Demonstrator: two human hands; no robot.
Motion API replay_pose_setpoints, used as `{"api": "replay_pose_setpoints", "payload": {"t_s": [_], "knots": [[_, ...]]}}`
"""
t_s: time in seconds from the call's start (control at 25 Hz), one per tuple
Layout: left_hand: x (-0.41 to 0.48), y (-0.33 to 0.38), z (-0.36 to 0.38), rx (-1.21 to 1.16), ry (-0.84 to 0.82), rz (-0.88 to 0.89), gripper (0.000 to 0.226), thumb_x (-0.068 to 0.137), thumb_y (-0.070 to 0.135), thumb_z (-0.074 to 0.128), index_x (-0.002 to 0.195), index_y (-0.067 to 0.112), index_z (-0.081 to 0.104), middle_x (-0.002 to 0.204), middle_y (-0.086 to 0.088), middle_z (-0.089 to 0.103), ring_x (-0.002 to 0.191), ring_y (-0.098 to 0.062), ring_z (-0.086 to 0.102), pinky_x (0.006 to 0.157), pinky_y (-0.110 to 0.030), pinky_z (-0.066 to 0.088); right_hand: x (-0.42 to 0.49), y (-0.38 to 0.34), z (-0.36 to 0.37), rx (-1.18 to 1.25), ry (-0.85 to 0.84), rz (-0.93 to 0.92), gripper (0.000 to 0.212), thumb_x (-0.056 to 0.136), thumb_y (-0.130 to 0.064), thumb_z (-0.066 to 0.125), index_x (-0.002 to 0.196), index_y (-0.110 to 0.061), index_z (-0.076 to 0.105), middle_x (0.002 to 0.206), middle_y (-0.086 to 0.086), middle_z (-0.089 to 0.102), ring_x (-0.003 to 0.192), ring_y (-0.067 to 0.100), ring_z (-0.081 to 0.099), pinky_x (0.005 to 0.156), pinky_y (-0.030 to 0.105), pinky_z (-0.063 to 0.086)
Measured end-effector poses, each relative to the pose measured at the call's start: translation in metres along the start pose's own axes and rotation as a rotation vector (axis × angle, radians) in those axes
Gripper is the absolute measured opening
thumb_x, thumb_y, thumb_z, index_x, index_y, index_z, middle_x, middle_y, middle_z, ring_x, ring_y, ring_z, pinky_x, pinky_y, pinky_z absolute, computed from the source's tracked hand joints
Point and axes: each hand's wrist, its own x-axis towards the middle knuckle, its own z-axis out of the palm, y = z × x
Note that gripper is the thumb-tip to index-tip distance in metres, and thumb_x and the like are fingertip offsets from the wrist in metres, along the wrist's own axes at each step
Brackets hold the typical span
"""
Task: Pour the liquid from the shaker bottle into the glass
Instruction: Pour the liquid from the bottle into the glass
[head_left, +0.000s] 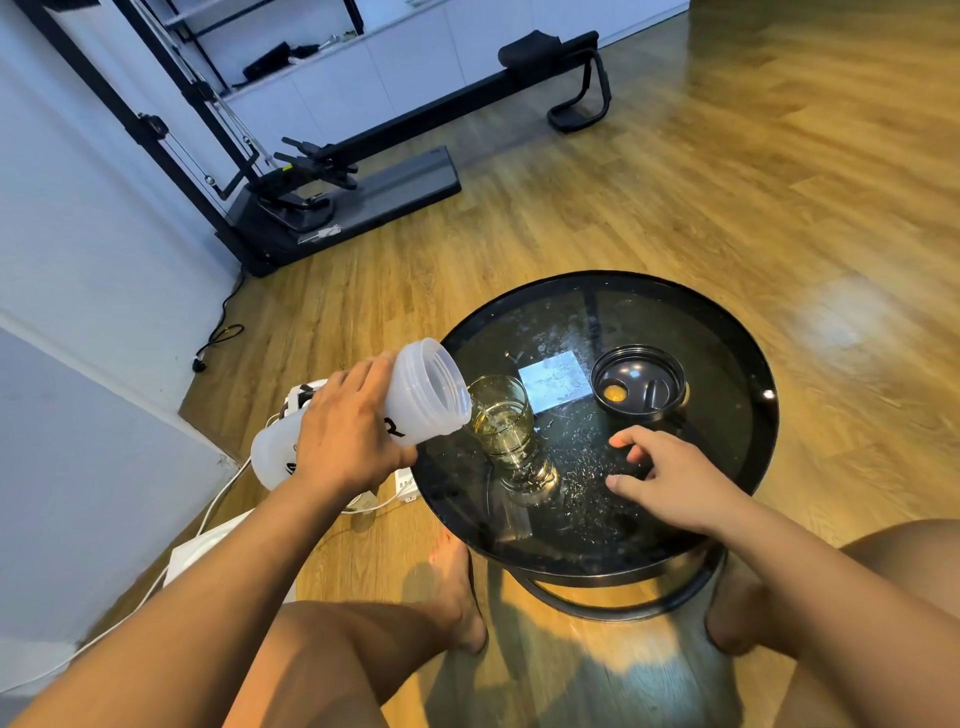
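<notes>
Right now the left hand (343, 431) is wrapped tight around a see-through white shaker bottle (415, 400), just left of the middle of the frame. It is tipped over on its side, with its wide open mouth right at the rim of the glass (501, 421). That glass stands upright on the left part of the round black table (727, 322) and is partly full of pale yellow liquid. How much is left in the bottle is hard to tell.

Just right of the glass, a black lid (638, 387) lies upside down like a little bowl, with a yellow spot inside. The right hand (670, 480) hovers low over the table below the lid, fingers spread, holding nothing.

Little wet drops are all over the table top. The far right side of the table is bare. Wood floor lies open around it in the upper right, and a black exercise machine (332, 176) sits in the upper left.
</notes>
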Motion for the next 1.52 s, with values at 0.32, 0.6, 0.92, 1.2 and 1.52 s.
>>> {"api": "replay_pose_setpoints", "payload": {"t_s": [0.32,0.6,0.92,1.2,1.52], "knots": [[-0.0008,0.0014,-0.001,0.002,-0.003,0.002,0.103,0.052,0.031,0.092,0.142,0.019,0.045,0.122,-0.005,0.061,0.101,-0.03,0.054,0.084,-0.044,0.046,0.0007,0.0008,-0.0003,0.002,-0.001,0.003,0.045,0.081,-0.043,0.069,0.122,-0.036,0.051,0.103,-0.009,0.051,0.081,0.007,0.055,0.074,0.027,0.044],[-0.0008,0.0013,-0.0011,0.007,0.0,0.003,0.103,0.053,0.03,0.092,0.143,0.018,0.045,0.119,-0.004,0.061,0.1,-0.029,0.053,0.081,-0.041,0.045,0.001,0.0019,0.0002,-0.005,0.006,-0.004,0.046,0.08,-0.044,0.07,0.122,-0.036,0.052,0.103,-0.009,0.051,0.078,0.007,0.055,0.071,0.026,0.041],[-0.0003,0.0014,-0.0007,-0.002,-0.005,-0.006,0.102,0.054,0.03,0.091,0.144,0.016,0.045,0.122,-0.006,0.061,0.103,-0.031,0.054,0.085,-0.045,0.047,0.0013,0.0018,0.0001,-0.008,0.001,-0.003,0.047,0.081,-0.044,0.07,0.123,-0.036,0.051,0.104,-0.01,0.052,0.08,0.007,0.055,0.073,0.027,0.042],[0.0016,0.0005,-0.0013,0.011,-0.009,-0.003,0.104,0.052,0.03,0.092,0.144,0.018,0.044,0.121,-0.005,0.06,0.102,-0.029,0.053,0.084,-0.043,0.045,0.0013,0.0003,-0.0001,-0.008,0.001,0.0,0.046,0.081,-0.044,0.07,0.123,-0.036,0.051,0.105,-0.009,0.052,0.08,0.006,0.055,0.073,0.027,0.042],[0.0005,0.001,-0.0006,0.016,0.001,0.007,0.104,0.051,0.03,0.094,0.143,0.016,0.046,0.123,-0.006,0.061,0.104,-0.03,0.055,0.085,-0.045,0.047,0.0012,0.0002,0.0002,-0.008,0.001,-0.004,0.047,0.081,-0.042,0.071,0.123,-0.035,0.052,0.104,-0.009,0.052,0.08,0.005,0.054,0.075,0.027,0.041]]}}
